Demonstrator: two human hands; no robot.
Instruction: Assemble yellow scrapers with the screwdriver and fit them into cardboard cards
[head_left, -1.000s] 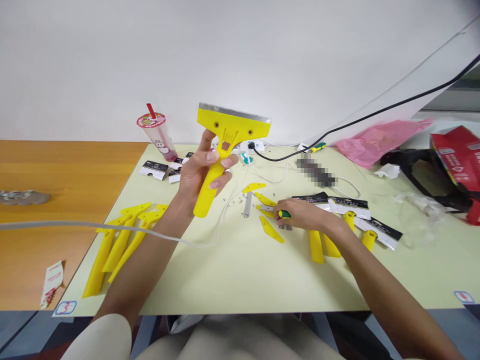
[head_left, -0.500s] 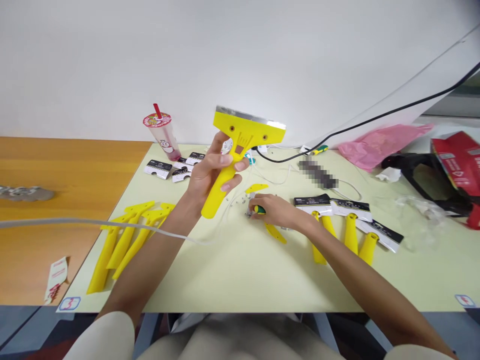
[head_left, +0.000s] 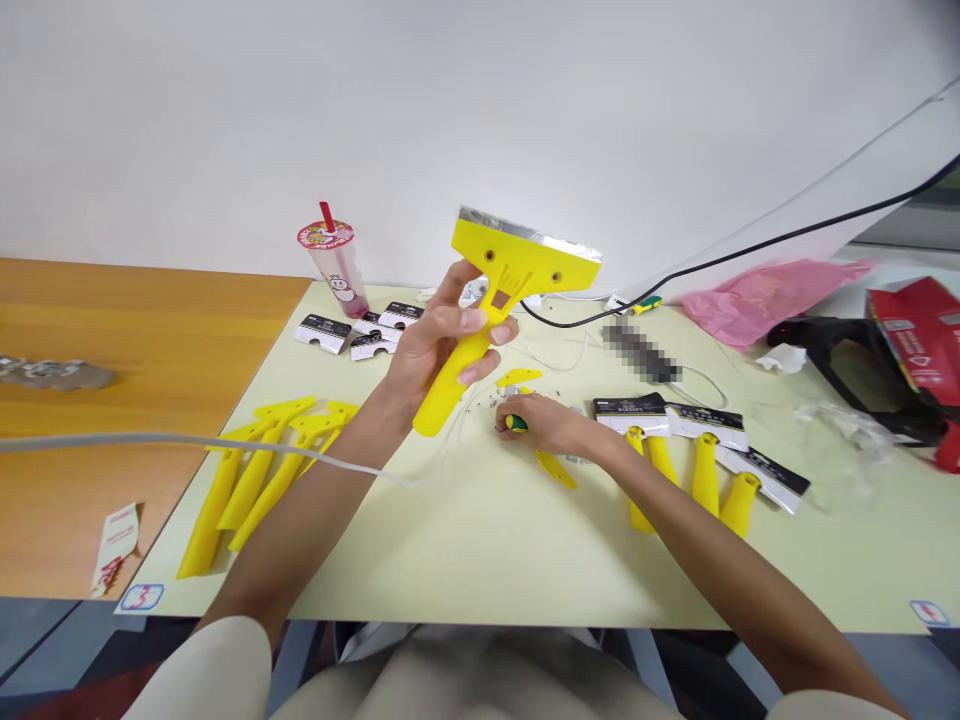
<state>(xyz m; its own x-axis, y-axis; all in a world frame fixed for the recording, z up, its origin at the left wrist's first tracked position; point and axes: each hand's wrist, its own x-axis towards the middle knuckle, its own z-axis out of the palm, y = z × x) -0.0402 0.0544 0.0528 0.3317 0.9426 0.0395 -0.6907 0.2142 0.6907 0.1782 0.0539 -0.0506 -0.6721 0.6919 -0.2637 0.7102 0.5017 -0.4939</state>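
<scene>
My left hand (head_left: 439, 345) grips the handle of a yellow scraper (head_left: 510, 285), held upright above the table with its metal blade edge on top. My right hand (head_left: 544, 422) rests low on the pale green table (head_left: 480, 540), closed around a small green and yellow screwdriver (head_left: 514, 423). Its tip sits among several tiny loose screws (head_left: 480, 402). Loose yellow plastic pieces (head_left: 553, 467) lie beside that hand.
Bare yellow scraper handles (head_left: 255, 475) lie at the left; packaged scrapers (head_left: 697, 455) lie at the right. A drink cup (head_left: 336, 258), black cards (head_left: 322, 330), a pink bag (head_left: 757, 292), a red box (head_left: 919, 325), a black cable (head_left: 750, 250) and a white cable (head_left: 187, 442) are around.
My right hand slid left with the screwdriver, from the packaged scrapers to the loose screws. My left hand carried the scraper a little to the right and tilted it.
</scene>
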